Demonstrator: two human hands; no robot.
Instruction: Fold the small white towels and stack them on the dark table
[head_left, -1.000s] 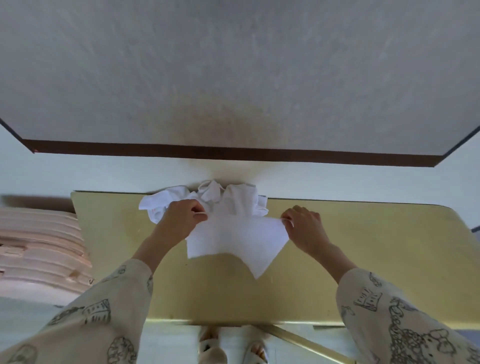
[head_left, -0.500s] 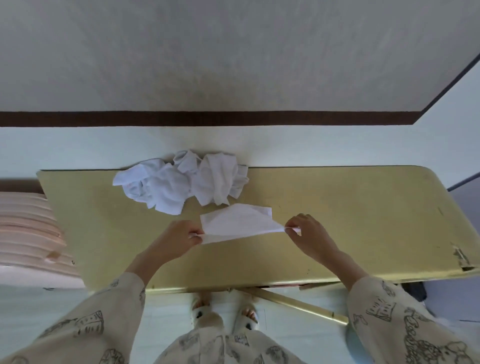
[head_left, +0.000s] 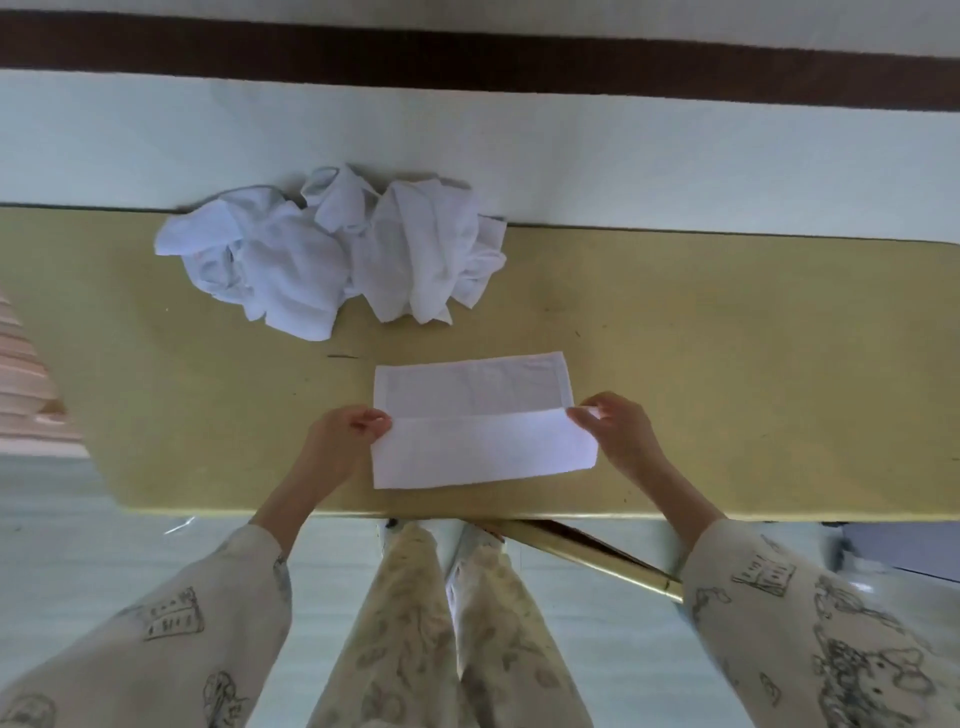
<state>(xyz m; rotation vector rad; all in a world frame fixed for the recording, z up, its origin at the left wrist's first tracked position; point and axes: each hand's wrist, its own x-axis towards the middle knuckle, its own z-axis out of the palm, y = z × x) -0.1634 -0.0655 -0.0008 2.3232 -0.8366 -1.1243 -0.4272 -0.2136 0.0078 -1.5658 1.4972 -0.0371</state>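
Step in hand: the first lengthwise fold of one small white towel (head_left: 480, 421), judged from the flap held over it; no folded stack shows anywhere, so this looks like the opening towel of the job.
Towel position: it lies on the yellowish surface (head_left: 727, 338), near the front edge and straight ahead of the person; the far half lies flat, the near half is doubled over it with its free edge raised at about the middle.
Left hand: the left hand (head_left: 345, 434) pinches the left end of the raised edge between thumb and curled fingers.
Right hand: the right hand (head_left: 615, 434) pinches the right end of the same edge in like manner, fingers bent round the corner.
Flap: its two ends are held about level, the cloth taut between the hands and smooth, with no crease visible.
Waiting pile: a crumpled heap of white towels (head_left: 332, 254) sits at the back of the surface, well apart from the towel being folded.
Next move calls for: carrying the held edge to the far edge, both hands together, so corners meet squarely; then letting go and pressing the fold flat before a crosswise fold.
Care needed: if one hand leads, the thin cloth is likely to skew and the edges to miss.
Stack spot: not yet chosen, as far as can be judged; bare surface lies to the right.
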